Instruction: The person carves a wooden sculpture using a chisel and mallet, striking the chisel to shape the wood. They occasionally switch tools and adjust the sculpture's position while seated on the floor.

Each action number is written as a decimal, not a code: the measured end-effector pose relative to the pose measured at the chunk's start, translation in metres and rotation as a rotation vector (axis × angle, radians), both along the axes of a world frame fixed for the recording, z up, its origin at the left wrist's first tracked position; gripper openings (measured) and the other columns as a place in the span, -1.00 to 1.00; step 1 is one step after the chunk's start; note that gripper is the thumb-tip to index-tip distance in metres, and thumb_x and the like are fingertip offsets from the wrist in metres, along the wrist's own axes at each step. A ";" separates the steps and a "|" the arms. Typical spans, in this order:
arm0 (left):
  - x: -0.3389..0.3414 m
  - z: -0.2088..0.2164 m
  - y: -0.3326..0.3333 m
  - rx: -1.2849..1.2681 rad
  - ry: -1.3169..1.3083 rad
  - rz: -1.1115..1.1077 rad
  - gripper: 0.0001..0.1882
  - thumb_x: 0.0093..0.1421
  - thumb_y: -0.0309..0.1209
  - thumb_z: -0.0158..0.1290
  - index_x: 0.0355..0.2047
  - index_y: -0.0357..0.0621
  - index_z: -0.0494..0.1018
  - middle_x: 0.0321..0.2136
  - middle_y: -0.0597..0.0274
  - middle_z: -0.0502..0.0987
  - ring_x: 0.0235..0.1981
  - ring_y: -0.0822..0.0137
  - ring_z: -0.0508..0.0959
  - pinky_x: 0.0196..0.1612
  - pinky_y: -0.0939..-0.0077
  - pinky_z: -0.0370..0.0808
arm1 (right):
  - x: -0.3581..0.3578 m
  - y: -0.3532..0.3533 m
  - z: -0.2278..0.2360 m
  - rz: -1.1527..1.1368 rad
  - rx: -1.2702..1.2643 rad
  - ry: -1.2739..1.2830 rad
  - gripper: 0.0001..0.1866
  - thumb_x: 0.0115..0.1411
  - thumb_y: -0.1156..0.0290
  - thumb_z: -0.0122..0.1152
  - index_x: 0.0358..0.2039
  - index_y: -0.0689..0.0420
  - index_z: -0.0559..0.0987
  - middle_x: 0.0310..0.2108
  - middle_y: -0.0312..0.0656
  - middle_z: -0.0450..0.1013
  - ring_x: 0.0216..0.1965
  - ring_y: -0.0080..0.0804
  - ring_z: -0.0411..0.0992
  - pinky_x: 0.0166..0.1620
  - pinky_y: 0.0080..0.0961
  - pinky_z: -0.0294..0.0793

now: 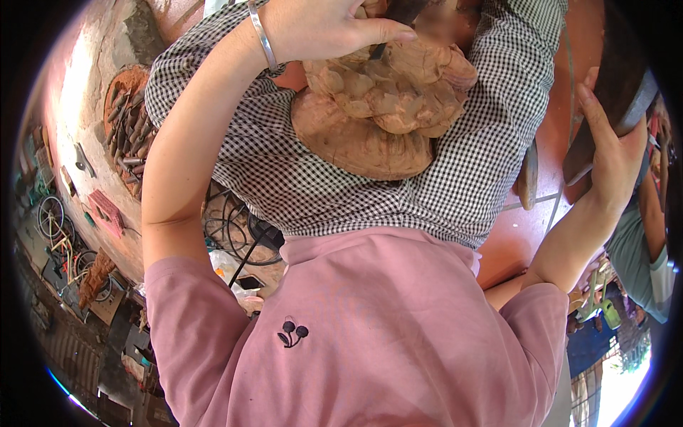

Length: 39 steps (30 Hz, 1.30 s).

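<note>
Shows a carved wooden piece (384, 110) resting on the lap (491, 121), clad in black-and-white checked cloth, smoother rounded base toward the torso (370, 306), lobed relief uppermost. Lies just beside the left hand (320, 28), toward the right and nearer the torso, with a dark tool (404, 11) passing under the extended thumb, tip near the carving. Leaves the left grip partly cut off by the upper edge: cannot tell how far closed, nor whether holding the tool. Stands well apart from the right hand (615, 149), curled around a dark block (626, 78), thumb laid along one side. Includes, farther out at left, a round container (122, 77) of hand tools (128, 132), black cables (228, 228) and a bicycle (67, 252); at right, another person (635, 245) in grey-green clothing
</note>
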<state>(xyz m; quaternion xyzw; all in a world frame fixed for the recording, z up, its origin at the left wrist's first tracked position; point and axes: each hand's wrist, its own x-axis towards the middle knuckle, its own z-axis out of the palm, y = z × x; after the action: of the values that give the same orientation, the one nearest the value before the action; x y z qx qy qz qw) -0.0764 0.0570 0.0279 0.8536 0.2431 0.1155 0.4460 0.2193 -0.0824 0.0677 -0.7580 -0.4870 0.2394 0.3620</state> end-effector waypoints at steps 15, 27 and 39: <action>0.002 -0.008 0.003 0.072 -0.039 -0.063 -0.59 0.07 -0.38 0.18 -0.11 -0.30 0.35 -0.55 -0.02 0.53 -0.52 0.01 0.58 -0.46 0.28 0.50 | 0.002 0.005 -0.002 0.167 -0.002 -0.186 -0.54 0.04 0.55 0.30 0.01 0.20 0.47 -0.16 -0.10 0.54 -0.13 -0.36 0.53 -0.05 -0.51 0.45; 0.002 -0.005 0.004 0.079 0.101 -0.060 -0.63 0.06 -0.33 0.19 -0.19 -0.26 0.37 -0.56 -0.05 0.51 -0.54 -0.06 0.55 -0.48 0.21 0.46 | -0.006 0.015 0.010 0.348 -0.047 -0.437 -0.51 0.12 0.58 0.17 0.11 0.22 0.39 -0.08 -0.15 0.49 -0.10 -0.44 0.46 -0.01 -0.55 0.38; -0.029 -0.019 -0.002 -0.790 -0.668 0.051 -0.66 0.30 -0.34 -0.02 -0.03 -0.34 0.31 -0.38 0.05 0.56 -0.22 0.20 0.60 -0.13 0.37 0.57 | 0.002 -0.020 -0.043 0.183 -0.226 0.036 -0.50 0.07 0.64 0.17 0.07 0.24 0.38 -0.25 -0.20 0.48 -0.19 -0.45 0.45 -0.09 -0.51 0.42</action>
<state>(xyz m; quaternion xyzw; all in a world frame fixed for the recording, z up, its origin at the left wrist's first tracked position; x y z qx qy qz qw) -0.1055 0.0553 0.0093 0.5304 0.1332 0.2922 0.7846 0.2214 -0.1025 0.0252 -0.7420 -0.5174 0.3382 0.2595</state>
